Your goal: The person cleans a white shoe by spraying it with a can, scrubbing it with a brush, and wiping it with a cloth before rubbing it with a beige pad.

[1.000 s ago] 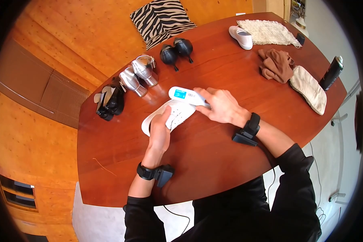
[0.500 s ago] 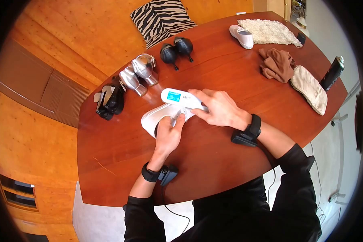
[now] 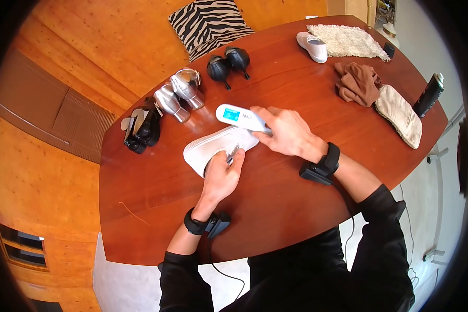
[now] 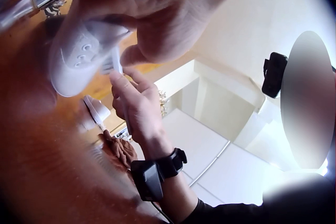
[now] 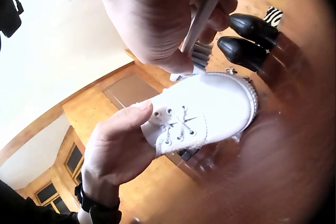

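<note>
A white lace-up sneaker (image 3: 202,150) is in my left hand (image 3: 221,179), with the fingers in its opening and the thumb over the lace area. Its laces and rounded toe show in the right wrist view. My right hand (image 3: 292,134) grips a white brush (image 3: 244,118) by its handle. The brush back, with a blue label and a barcode, faces up in the head view. Grey bristles (image 5: 200,55) point down at the sneaker's upper edge in the right wrist view. The brush head overlaps the shoe's far side in the head view.
Black shoes (image 3: 143,130), silver heels (image 3: 182,93) and black heels (image 3: 228,65) line the table's far left edge. Another white sneaker (image 3: 313,48), a cream cloth (image 3: 348,41), a brown cloth (image 3: 356,85), a beige pad (image 3: 399,115) and a black spray can (image 3: 429,94) lie right.
My left hand has tilted the sneaker so its side faces up, and the thumb has shifted along the lace area. The brush went left, then back right and slightly away from me.
</note>
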`<act>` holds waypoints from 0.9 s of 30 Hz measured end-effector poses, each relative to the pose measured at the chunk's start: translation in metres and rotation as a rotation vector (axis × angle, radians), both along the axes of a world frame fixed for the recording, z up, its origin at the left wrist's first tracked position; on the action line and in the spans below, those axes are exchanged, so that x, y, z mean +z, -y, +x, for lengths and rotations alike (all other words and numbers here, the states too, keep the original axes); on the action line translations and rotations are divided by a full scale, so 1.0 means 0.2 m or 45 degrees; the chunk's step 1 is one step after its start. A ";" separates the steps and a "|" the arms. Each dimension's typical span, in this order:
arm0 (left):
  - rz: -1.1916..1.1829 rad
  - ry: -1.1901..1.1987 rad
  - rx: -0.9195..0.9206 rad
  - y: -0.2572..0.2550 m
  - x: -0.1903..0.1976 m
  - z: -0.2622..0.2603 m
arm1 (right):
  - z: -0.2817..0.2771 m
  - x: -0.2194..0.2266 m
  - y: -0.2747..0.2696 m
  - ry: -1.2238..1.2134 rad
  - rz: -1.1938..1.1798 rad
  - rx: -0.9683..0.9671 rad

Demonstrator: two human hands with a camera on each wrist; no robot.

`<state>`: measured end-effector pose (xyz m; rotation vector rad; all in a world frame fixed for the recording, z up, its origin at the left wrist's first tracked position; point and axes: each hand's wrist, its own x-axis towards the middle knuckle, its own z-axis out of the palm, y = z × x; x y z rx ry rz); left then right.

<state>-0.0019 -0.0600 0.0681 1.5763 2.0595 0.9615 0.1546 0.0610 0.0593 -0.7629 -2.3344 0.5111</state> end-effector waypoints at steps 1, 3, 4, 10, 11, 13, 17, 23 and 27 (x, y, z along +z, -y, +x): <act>0.000 0.000 0.000 0.00 0.00 0.00 | 0.00 0.00 0.02 0.002 -0.004 0.034; -0.012 -0.034 -0.016 0.00 -0.01 0.00 | -0.01 0.01 0.03 0.005 -0.010 0.068; -0.012 -0.033 -0.015 0.00 -0.03 -0.01 | -0.01 0.01 0.03 -0.041 -0.011 0.117; 0.116 -0.048 -0.119 0.00 -0.05 0.00 | 0.02 0.07 0.03 -0.079 0.031 0.298; 0.066 -0.068 -0.102 0.00 -0.05 -0.01 | 0.02 0.07 0.03 -0.073 0.045 0.304; 0.015 -0.087 -0.086 0.00 -0.06 -0.02 | 0.03 0.08 -0.01 -0.038 0.032 0.279; 0.137 -0.077 -0.076 0.00 -0.04 -0.03 | 0.05 0.05 -0.12 -0.064 -0.063 0.273; 0.099 -0.035 -0.090 0.00 -0.02 -0.03 | 0.05 0.05 -0.12 -0.129 -0.165 0.297; 0.139 0.046 -0.098 0.00 -0.03 -0.02 | 0.04 0.05 -0.10 -0.140 -0.221 0.334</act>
